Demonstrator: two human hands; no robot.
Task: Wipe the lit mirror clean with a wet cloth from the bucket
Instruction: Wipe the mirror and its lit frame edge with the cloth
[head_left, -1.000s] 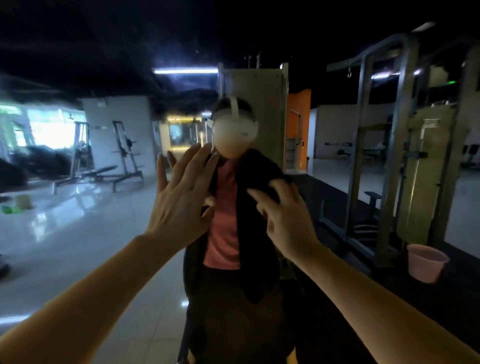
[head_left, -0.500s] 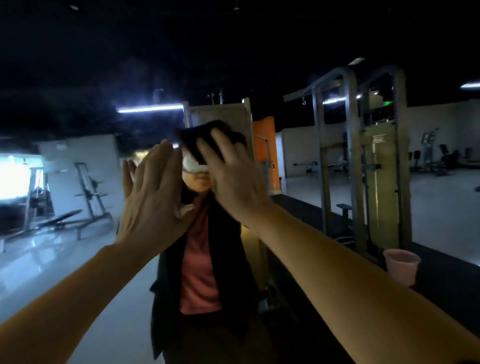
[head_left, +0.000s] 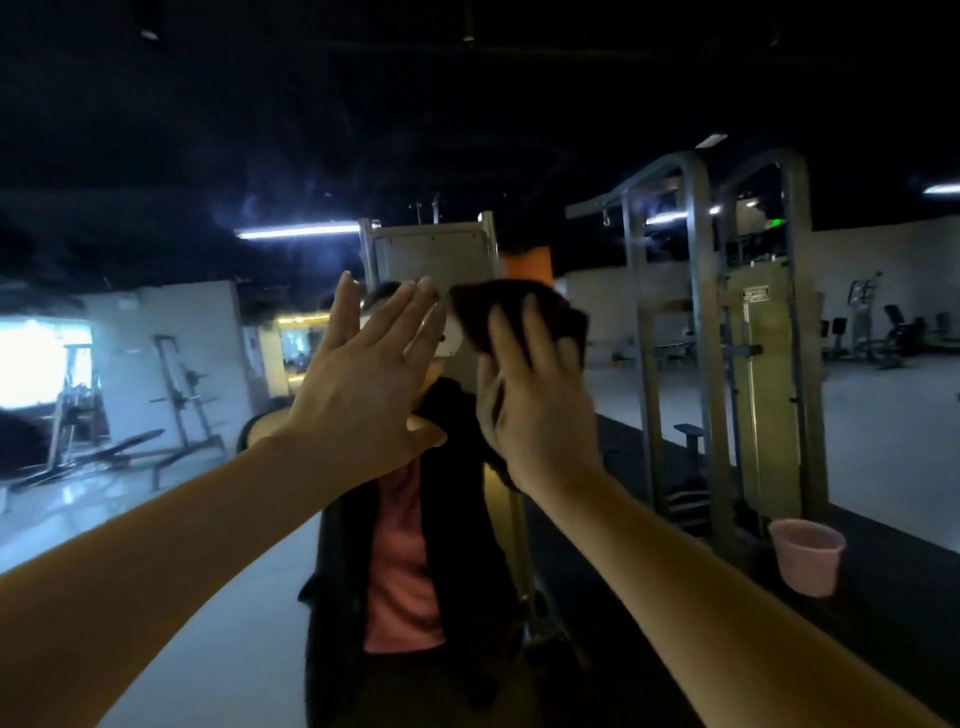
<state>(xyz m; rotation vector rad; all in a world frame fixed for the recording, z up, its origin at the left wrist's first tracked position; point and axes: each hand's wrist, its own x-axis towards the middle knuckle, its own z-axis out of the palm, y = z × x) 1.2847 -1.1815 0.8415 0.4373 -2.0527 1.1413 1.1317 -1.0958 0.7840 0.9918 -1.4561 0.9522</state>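
Dark cloth (head_left: 519, 317) is pressed against the mirror (head_left: 675, 104) at head height under the right hand (head_left: 540, 410), whose grip lies spread flat over it with straight fingers. Left hand (head_left: 363, 384) is held beside it, grip open and fingers straight, palm toward the glass, holding nothing. Reflected in the glass are the person's dark jacket (head_left: 467, 545), a weight machine frame (head_left: 727, 364), and a pink bucket (head_left: 805, 556) on the floor at lower right, well apart from both hands.

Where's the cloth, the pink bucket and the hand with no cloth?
dark cloth (head_left: 511, 306), head view, upper part above the fingers.
pink bucket (head_left: 808, 564), head view, front wall.
left hand (head_left: 358, 395), head view, back of hand.
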